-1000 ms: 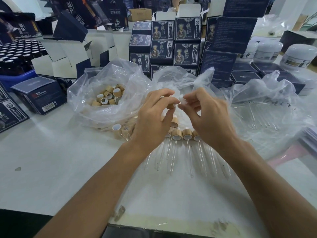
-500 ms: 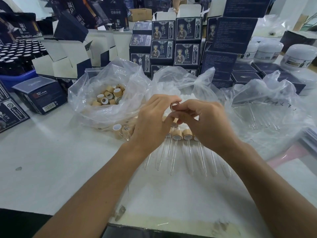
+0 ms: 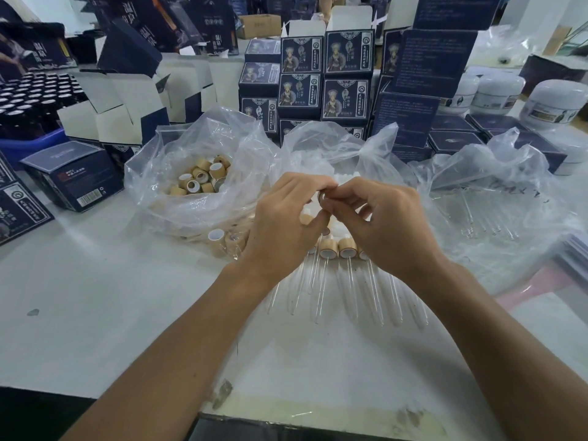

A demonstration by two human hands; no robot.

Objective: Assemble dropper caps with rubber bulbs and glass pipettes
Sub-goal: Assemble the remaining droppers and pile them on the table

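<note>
At the middle of the view, the left hand (image 3: 286,224) and the right hand (image 3: 386,224) meet fingertip to fingertip, both grips curled and pinching one small dropper cap (image 3: 322,196) with a white rubber bulb between them, held above the counter (image 3: 95,313). Directly below, toward 6 o'clock, a row of finished droppers (image 3: 337,249) lies with glass pipettes pointing at the person. At 10 o'clock a clear bag of bamboo-coloured caps (image 3: 199,179) sits open; at 3 o'clock another bag holds loose glass pipettes (image 3: 483,214). Dark blue boxes (image 3: 346,74) stack at 12 o'clock.
</note>
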